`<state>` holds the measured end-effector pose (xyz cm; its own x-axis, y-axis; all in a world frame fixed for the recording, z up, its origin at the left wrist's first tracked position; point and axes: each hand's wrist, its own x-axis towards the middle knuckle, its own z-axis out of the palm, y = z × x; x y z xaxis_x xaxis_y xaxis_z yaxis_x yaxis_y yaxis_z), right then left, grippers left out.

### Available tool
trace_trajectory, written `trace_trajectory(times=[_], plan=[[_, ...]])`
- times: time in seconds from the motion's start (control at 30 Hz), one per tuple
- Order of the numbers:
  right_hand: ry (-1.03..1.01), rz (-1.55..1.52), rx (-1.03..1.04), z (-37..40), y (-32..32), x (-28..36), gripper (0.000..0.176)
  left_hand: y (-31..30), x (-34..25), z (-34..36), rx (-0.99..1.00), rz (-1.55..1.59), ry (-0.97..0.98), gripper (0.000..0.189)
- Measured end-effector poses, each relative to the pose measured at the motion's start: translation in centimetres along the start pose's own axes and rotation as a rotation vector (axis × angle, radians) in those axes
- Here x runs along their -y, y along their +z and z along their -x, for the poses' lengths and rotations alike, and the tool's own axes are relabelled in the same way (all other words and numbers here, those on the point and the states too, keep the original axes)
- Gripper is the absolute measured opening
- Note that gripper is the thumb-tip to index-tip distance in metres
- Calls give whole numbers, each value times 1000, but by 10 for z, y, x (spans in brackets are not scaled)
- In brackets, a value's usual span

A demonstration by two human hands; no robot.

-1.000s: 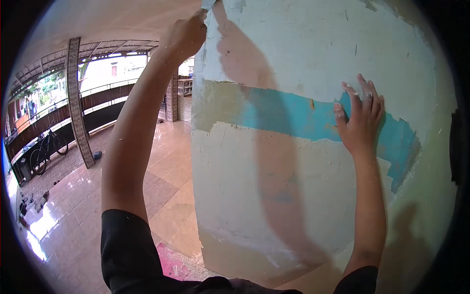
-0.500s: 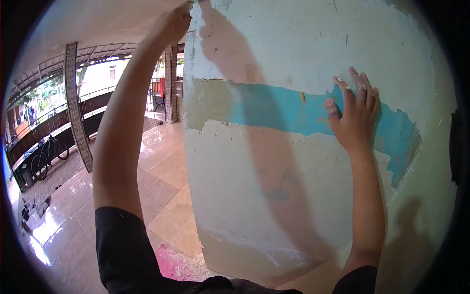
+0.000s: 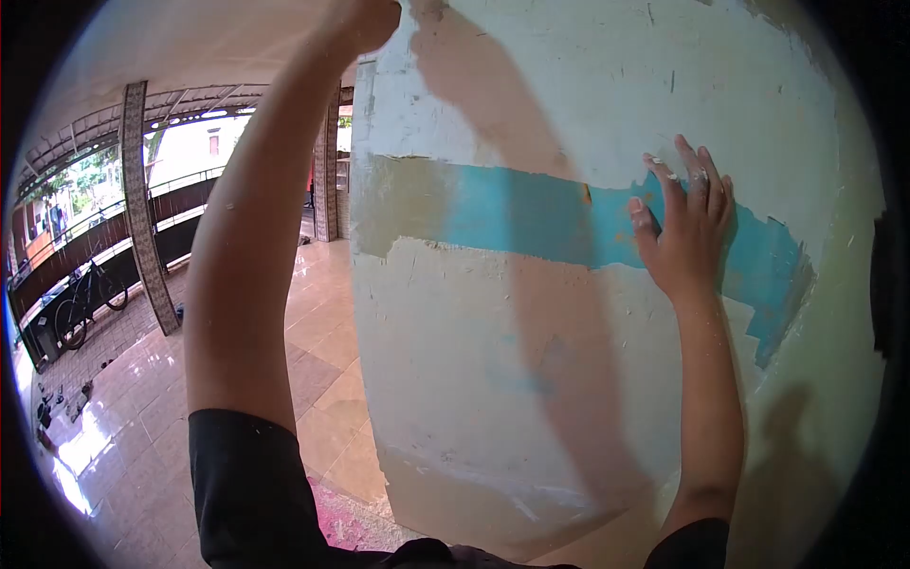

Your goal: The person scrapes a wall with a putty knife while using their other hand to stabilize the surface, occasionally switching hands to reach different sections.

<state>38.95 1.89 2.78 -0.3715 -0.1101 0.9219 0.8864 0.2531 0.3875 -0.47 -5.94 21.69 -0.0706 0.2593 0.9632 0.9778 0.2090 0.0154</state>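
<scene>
Below the left hand [image 3: 368, 27], its hold impossible to tell, a turquoise paint band [image 3: 474, 209] ran crosswise beneath the spread fingers of the right hand [image 3: 688, 248].

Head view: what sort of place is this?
Probably a house's covered porch or terrace: glossy beige floor tiles under a roof, a patterned square pillar by a dark brown slatted barrier, and a dark-framed bicycle parked on the daylit side.
</scene>
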Motion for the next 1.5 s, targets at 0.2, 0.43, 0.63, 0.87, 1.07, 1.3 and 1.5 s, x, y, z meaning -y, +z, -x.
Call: trace_trajectory(times=[0.2,0.43,0.63,0.87,1.07,1.3,1.5], plan=[[7,-20,10,1,2,-1,47,-18,17,-23,-7,2,96,38],[0,-15,-4,5,1,0,46,9,31,36,-10,152,103,42],[8,-34,-7,7,1,1,46,9,-12,188,234,94,-100,52],[5,-23,-18,7,3,2,48,40,3,212,217,223,-124,57],[7,-8,-12,7,4,0,48,30,12,159,154,150,-100,52],[6,0,-13,8,4,0,44,35,27,128,17,144,-26,51],[23,-16,-22,9,4,1,45,57,-3,252,195,332,-155,58]])
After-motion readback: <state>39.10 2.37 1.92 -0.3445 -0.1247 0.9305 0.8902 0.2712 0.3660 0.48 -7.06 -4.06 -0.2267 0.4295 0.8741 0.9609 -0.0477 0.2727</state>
